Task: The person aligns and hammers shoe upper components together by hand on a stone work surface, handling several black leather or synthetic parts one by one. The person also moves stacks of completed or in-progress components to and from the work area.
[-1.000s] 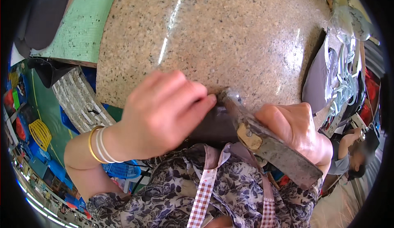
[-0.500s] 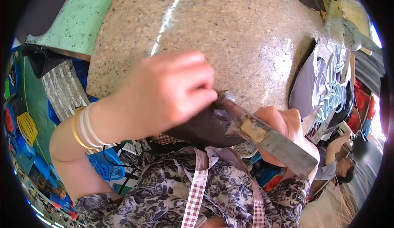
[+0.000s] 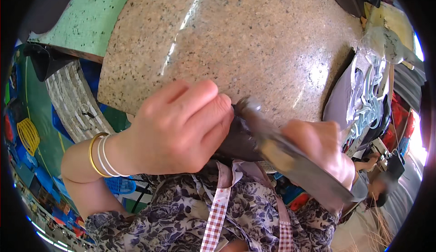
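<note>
My left hand (image 3: 181, 125) is closed, with its fingers curled and pinching the edge of a dark, glossy leather-like piece (image 3: 238, 138) at the near edge of the stone slab (image 3: 236, 38). Most of that piece hangs toward me, partly hidden behind the hand. In my right hand (image 3: 313, 143) is a hammer (image 3: 313, 175) with a long metal head, smeared by motion. Its rounded end is down by the left fingertips, at the edge of the dark piece; whether it touches cannot be made out.
A green board (image 3: 91, 16) lies at the left of the slab. Dark flat pieces (image 3: 340, 91) and pale strips (image 3: 370, 97) lie along its right side. A yellow basket (image 3: 28, 136) stands on the floor at left. Another person (image 3: 365, 184) sits at the far right.
My left hand has shifted slightly down and its knuckles have turned. The hammer, still in my right hand, has moved a little. The dark piece is less spread out in view.
</note>
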Tool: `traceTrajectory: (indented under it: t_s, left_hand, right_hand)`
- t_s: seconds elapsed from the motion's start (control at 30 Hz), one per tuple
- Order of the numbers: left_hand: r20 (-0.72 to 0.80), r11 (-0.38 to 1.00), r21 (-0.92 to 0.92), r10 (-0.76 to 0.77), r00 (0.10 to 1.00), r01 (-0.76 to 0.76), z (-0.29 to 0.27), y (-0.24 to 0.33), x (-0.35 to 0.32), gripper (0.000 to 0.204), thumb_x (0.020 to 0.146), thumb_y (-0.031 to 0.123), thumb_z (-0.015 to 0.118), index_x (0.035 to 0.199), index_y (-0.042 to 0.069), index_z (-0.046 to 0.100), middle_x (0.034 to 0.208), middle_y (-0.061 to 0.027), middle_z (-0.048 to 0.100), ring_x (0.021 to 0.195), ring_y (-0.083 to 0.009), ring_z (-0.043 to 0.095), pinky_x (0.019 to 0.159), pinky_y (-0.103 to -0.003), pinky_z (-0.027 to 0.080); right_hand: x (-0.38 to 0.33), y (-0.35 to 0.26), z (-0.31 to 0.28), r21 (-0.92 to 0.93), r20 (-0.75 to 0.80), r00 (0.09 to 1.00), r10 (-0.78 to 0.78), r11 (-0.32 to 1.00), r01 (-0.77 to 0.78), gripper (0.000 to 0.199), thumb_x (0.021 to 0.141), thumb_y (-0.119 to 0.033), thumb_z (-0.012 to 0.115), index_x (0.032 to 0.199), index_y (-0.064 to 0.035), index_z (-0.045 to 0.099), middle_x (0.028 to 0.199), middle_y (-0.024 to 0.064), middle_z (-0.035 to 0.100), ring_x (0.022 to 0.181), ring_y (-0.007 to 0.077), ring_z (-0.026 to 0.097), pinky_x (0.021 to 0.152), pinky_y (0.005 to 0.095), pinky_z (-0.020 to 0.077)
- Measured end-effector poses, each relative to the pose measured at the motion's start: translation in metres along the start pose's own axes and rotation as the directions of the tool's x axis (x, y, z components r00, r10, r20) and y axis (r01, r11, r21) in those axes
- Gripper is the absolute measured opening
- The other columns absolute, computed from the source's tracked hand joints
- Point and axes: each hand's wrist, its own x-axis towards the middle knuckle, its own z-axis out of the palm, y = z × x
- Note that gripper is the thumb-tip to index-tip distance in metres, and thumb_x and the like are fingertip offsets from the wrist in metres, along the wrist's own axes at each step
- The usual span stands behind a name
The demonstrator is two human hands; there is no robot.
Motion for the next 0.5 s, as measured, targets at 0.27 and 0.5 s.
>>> traceTrajectory:
  t_s: [0.27,0.5]
  left_hand:
    - [-0.100,0.990,0.135,0.049,0.994,-0.035,0.007,0.001,-0.012,0.016,0.063,0.009,0.069,0.078,0.006,0.067,0.077,-0.0012,0.057,0.063,-0.0188,0.049,0.050,-0.029,0.039]
    - [-0.092,0.996,0.079,-0.022,0.996,0.029,0.006,-0.008,-0.018,0.030,0.057,0.010,0.074,0.086,0.008,0.068,0.080,0.0004,0.058,0.070,-0.0195,0.048,0.059,-0.033,0.038]
  right_hand:
    - [0.008,-0.007,-0.009,-0.060,0.013,1.000,-0.023,0.998,0.023,0.023,0.072,-0.012,0.061,0.086,0.0014,0.050,0.058,0.0081,0.045,0.048,0.0241,0.058,0.039,0.0355,0.0437]
    - [0.009,-0.011,-0.005,0.069,0.016,0.965,0.261,0.963,-0.262,0.022,0.070,-0.018,0.070,0.082,-0.0077,0.055,0.056,0.0056,0.054,0.044,0.0260,0.052,0.047,0.0362,0.0429]
